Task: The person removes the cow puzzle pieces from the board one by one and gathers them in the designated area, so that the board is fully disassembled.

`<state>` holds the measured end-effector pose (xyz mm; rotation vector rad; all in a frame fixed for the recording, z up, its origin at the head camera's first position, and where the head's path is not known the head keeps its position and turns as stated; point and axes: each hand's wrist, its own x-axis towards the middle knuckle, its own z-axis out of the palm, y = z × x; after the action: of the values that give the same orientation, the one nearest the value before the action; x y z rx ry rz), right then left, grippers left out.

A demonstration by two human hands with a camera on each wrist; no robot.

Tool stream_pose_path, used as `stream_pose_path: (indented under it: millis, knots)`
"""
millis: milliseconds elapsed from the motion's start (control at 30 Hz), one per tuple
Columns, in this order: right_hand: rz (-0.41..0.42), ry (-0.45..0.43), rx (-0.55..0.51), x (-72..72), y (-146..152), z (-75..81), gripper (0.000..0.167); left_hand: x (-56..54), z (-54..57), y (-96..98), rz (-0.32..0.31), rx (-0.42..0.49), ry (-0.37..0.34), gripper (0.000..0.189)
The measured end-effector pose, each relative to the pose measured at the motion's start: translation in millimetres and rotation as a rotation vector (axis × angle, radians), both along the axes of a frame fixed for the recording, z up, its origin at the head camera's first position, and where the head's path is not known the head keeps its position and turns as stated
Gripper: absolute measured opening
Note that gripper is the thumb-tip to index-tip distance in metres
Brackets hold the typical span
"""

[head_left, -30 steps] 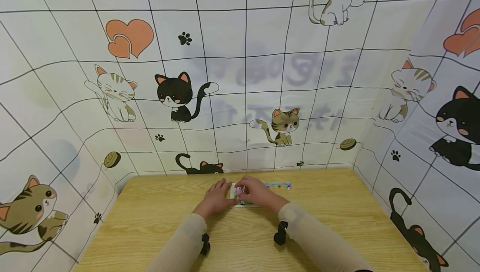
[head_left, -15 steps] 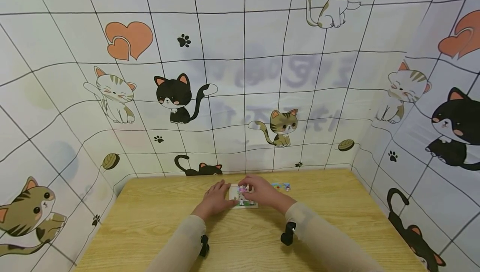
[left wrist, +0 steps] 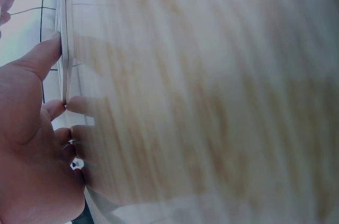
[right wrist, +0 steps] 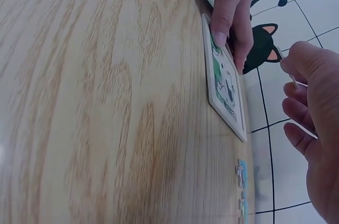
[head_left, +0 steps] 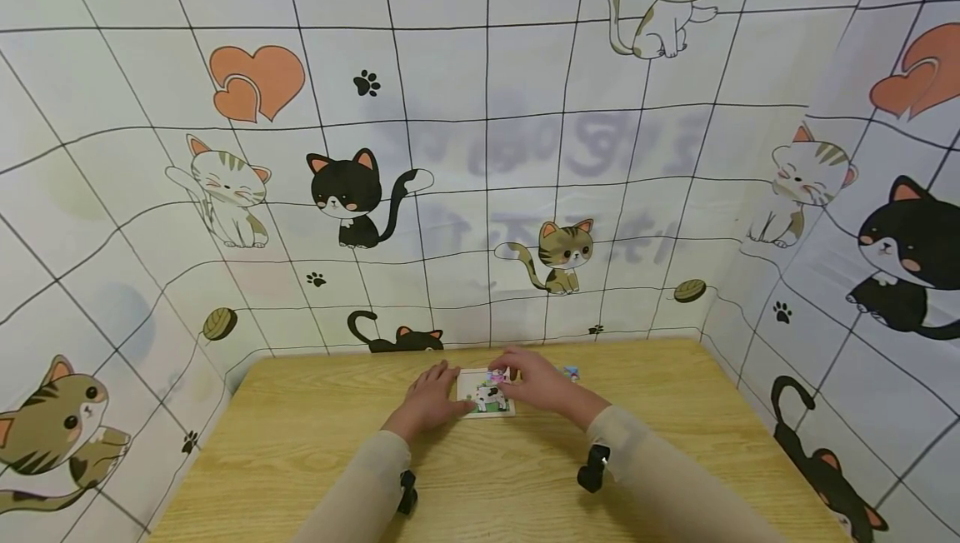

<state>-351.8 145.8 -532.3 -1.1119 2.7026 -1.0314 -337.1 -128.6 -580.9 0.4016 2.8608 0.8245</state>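
The right sleeve is long, plain beige cloth, lightly creased towards its cuff, which ends at the wrist. On the right sleeve's inner side, close to that cuff, sits a small black fitting: a narrower part above, a blunt, rounded lump below, and a tiny pale glint at one edge. Left of the right sleeve is the left sleeve, equally beige and plain. On its side facing the right sleeve shows a slimmer black piece, its details too small to tell.
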Motion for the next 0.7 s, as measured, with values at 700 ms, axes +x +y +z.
stream_pose_path:
  millis: [700]
  knots:
    - [-0.014,0.046,-0.030,4.0,30,-0.9,0.029,8.7,11.2,0.8,-0.006,0.040,-0.026,0.086]
